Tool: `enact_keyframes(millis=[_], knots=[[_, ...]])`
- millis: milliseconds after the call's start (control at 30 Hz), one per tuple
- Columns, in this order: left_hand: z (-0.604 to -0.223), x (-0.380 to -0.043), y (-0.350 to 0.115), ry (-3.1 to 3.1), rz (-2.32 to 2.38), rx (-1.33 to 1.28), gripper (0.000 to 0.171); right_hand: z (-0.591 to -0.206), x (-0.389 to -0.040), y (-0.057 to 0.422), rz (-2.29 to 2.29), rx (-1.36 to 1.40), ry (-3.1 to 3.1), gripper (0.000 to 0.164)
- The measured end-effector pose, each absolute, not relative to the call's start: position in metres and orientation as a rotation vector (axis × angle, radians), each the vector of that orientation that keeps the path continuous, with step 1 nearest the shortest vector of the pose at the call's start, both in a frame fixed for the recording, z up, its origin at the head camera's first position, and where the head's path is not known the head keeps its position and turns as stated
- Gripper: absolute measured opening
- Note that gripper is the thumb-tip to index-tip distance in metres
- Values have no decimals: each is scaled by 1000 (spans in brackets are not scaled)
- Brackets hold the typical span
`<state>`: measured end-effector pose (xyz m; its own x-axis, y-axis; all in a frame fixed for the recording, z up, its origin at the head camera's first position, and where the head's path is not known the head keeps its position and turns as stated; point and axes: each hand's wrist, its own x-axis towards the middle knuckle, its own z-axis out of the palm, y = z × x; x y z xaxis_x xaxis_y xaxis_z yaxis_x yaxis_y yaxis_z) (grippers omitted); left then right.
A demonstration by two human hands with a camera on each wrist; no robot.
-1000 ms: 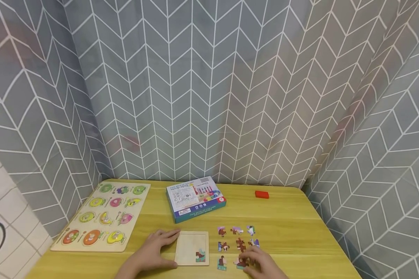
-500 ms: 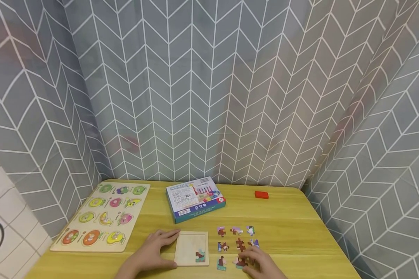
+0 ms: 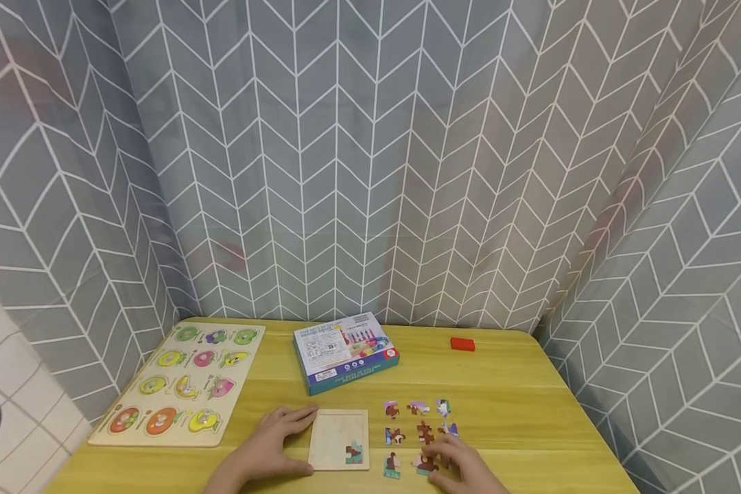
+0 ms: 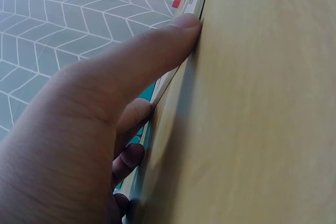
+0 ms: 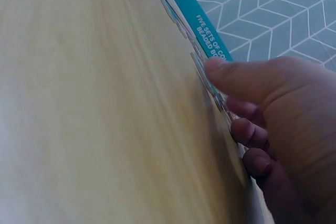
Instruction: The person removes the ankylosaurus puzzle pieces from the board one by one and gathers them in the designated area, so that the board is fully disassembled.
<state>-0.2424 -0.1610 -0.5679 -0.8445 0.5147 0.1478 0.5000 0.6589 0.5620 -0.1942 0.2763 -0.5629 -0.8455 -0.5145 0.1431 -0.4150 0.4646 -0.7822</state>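
In the head view my left hand rests along the left side of a small square wooden puzzle tray. Its index finger touches the upper left corner and its thumb the lower left. One teal and brown puzzle piece lies in the tray's lower right corner. Further right, my right hand is loosely curved on the table, fingertips touching the right side of a brown and teal jigsaw piece. The right wrist view shows the thumb beside flat pieces. What lies under the right palm is hidden.
Several loose jigsaw pieces lie in rows between tray and right hand. Behind stands a bead toy box. A fruit puzzle board lies at the left, a small red block at the back right. A patterned curtain surrounds the table.
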Motion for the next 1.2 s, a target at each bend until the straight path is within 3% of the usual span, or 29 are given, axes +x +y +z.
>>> enact_keyframes(millis=[300,767,1200], knots=[[-564,-242,-160,2829,939,883,95,-540,-194,264,-1434,-773,2709,39],[-563,-240,-162,2823,946,892,95,-506,-230,209,-1440,-661,2794,43],[-563,-241,-161,2844,925,906,94,-516,-234,149,-1437,-778,2667,37]])
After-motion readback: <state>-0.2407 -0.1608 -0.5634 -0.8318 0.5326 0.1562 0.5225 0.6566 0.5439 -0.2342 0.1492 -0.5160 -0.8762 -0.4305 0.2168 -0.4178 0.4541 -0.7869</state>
